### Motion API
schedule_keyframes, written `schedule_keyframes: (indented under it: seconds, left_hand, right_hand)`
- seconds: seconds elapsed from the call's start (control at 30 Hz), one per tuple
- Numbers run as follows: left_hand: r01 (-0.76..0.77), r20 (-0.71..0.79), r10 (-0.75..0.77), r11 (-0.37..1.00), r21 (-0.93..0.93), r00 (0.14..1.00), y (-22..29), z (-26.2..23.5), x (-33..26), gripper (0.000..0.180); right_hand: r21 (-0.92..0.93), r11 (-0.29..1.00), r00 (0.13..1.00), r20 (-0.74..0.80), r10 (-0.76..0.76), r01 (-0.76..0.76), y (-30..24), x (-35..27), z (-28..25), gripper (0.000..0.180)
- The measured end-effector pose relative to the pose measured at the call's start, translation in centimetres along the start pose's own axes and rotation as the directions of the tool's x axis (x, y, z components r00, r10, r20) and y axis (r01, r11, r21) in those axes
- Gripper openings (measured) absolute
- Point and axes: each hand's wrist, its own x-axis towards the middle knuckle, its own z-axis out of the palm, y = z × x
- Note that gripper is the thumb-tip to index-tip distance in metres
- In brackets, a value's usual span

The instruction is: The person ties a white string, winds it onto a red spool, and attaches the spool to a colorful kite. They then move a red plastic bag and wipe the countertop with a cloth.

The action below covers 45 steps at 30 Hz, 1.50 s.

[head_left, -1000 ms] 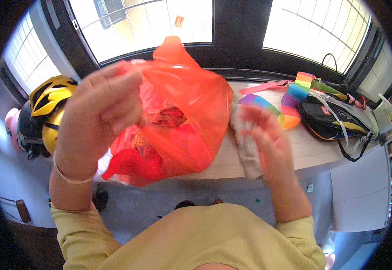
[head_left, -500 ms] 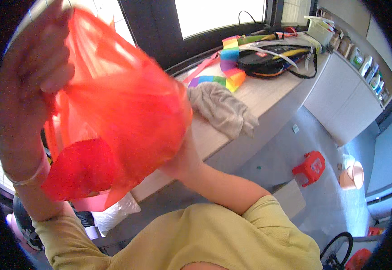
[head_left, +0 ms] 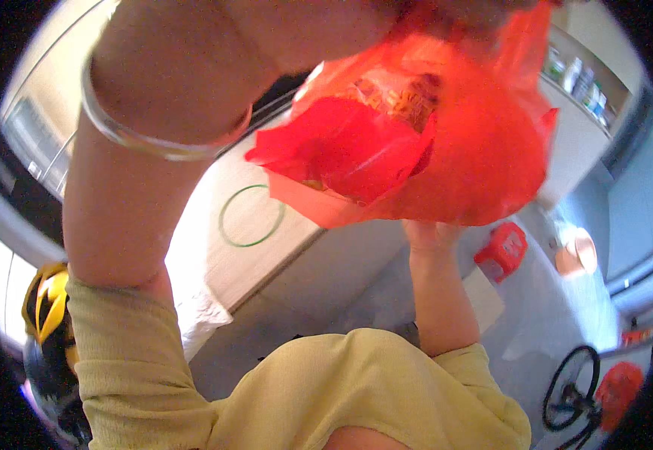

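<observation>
An orange-red plastic bag (head_left: 446,142) hangs high and close to the camera, filling the upper middle and right of the view; its thin film is crumpled and folded over itself, and through it shows a patch of yellowish packaging with red print, too blurred to make out further. The left hand (head_left: 266,30) is raised at the very top edge, wrist and forearm filling the upper left; it seems to grip the bag's top, but the fingers run out of view, so how far they are closed cannot be told; a clear bangle (head_left: 154,139) rings that wrist. The right hand (head_left: 431,234) reaches up beneath the bag — its palm and fingers are hidden behind the bag's lower edge, touching it from below; whether it is open or closed cannot be told. Both arms wear pale yellow-green sleeves (head_left: 116,360) pushed up.

Below and behind the bag lies a light wooden surface (head_left: 206,247), and on it a thin green ring (head_left: 251,216) lying flat, apart from the bag. At the lower left, a yellow and black helmet (head_left: 45,322). On the grey floor (head_left: 326,277) to the right stand a small red stool (head_left: 501,251) and, just beyond it, a round pinkish tub (head_left: 576,255); at the lower right — a black wheel-like ring (head_left: 570,386) beside a red shape. White bottles (head_left: 578,79) stand on a shelf at the upper right.
</observation>
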Motion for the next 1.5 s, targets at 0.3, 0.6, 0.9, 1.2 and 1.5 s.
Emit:
schedule_keyframes:
  seconds: [0.3, 0.6, 0.9, 1.2, 1.5]
  left_hand:
    - [0.509, 0.512, -0.291, 0.782, -0.358, 0.808, -7.9, 20.9, 10.1, 0.028]
    - [0.371, 0.783, -0.170, 0.925, -0.083, 0.598, -19.0, 47.9, 7.3, 0.032]
    - [0.460, 0.746, -0.318, 0.888, 0.018, 0.585, -27.3, 59.0, -2.6, 0.035]
    - [0.401, 0.936, -0.271, 0.901, 0.165, 0.223, -31.2, 62.4, -9.8, 0.030]
    - [0.406, 0.446, -0.331, 0.910, -0.083, 0.832, -26.2, 41.8, -5.6, 0.029]
  right_hand:
    - [-0.329, 0.944, 0.798, -0.568, -0.200, 0.003, -17.1, -18.2, -15.1, 0.073]
    - [-0.076, 0.993, 0.530, -0.840, -0.113, 0.091, -23.7, -31.6, -25.5, 0.078]
    - [-0.156, 0.963, 0.275, -0.957, -0.092, -0.221, -27.6, -34.6, -37.9, 0.072]
    - [-0.080, 0.767, -0.003, -0.994, -0.107, -0.637, -25.8, -37.9, -36.3, 0.079]
    - [-0.648, 0.195, 0.557, -0.744, -0.369, -0.736, -30.1, -29.0, -36.9, 0.035]
